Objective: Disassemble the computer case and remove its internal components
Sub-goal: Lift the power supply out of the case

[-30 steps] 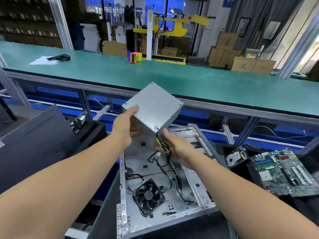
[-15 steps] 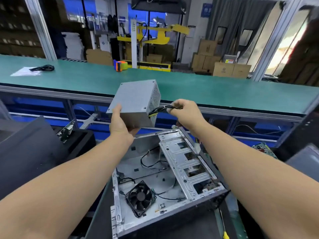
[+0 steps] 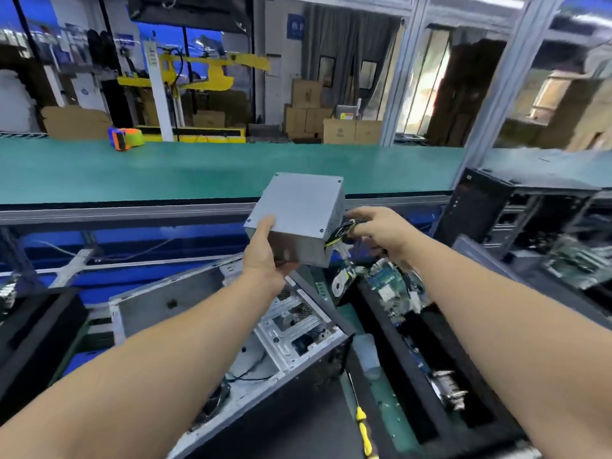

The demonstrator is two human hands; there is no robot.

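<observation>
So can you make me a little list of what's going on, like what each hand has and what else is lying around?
left hand: left hand holds the grey power supply box from below, thumb on top
right hand: right hand grips the cable bundle coming out of the box
box position: lifted above the open computer case
right of case: circuit board in a black bin
near front edge: yellow-handled screwdriver
far table: green table with an orange and green tape dispenser
</observation>
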